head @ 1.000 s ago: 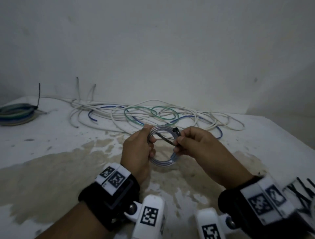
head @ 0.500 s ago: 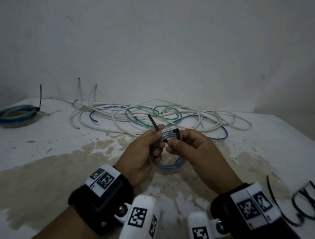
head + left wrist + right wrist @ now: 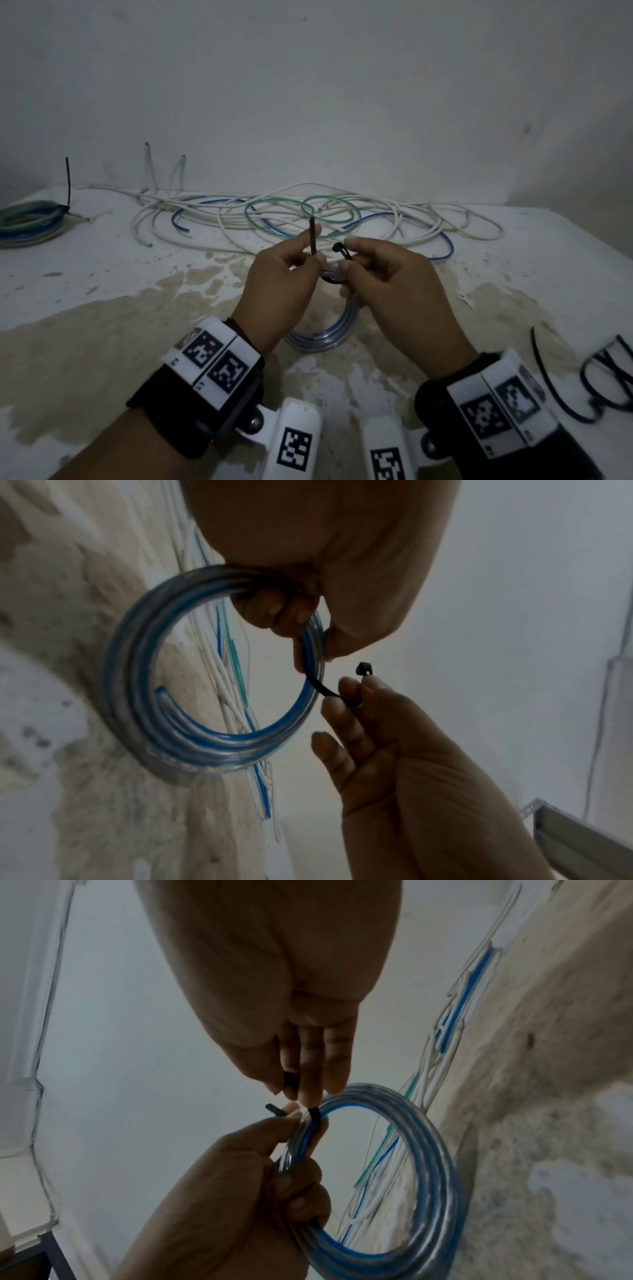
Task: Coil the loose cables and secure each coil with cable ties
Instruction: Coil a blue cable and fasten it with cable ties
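Observation:
A coil of clear-and-blue cable (image 3: 322, 339) hangs upright above the table between my hands. My left hand (image 3: 308, 253) curls its fingers round the coil's top (image 3: 438, 1150) and pinches the tail of a black cable tie (image 3: 312, 236), which points upward. The tie (image 3: 322, 689) loops under the coil's strands (image 3: 137, 669). My right hand (image 3: 346, 260) pinches the tie just below its head (image 3: 339, 247), close to the left hand. The tail tip (image 3: 274, 1108) sticks out beside the left thumb. Tail and head are apart.
A tangle of loose white, blue and green cables (image 3: 308, 219) lies along the back of the stained table (image 3: 102, 308). A tied coil (image 3: 30, 219) sits at the far left. Several spare black cable ties (image 3: 599, 383) lie at the right, near the table's edge.
The tie's tail went from lying across the coil to standing upright in my left hand's pinch. The coil has tipped from facing me to hanging below the hands.

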Action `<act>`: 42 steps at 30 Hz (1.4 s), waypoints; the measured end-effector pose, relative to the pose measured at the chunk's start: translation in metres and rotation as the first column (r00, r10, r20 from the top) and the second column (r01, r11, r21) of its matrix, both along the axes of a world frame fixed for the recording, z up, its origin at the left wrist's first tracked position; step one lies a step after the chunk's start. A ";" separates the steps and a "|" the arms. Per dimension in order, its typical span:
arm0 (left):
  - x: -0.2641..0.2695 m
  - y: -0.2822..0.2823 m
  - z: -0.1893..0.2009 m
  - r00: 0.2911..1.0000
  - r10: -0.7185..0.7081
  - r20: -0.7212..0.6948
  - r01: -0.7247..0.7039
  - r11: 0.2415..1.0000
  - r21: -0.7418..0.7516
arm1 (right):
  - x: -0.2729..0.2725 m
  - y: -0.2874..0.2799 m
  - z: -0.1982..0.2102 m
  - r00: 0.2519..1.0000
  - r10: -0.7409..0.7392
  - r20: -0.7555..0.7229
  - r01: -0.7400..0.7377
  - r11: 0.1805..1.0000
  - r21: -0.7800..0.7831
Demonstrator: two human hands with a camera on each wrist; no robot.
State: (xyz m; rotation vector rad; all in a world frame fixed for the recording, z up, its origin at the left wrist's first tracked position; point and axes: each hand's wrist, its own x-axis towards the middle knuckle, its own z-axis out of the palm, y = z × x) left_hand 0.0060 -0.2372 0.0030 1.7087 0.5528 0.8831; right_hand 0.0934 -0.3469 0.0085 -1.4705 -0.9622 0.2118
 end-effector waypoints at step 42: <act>-0.006 -0.014 0.002 0.992 0.037 -0.121 0.046 0.785 0.618 | -0.002 -0.014 0.013 0.999 -0.039 -0.027 0.039 0.999 -0.013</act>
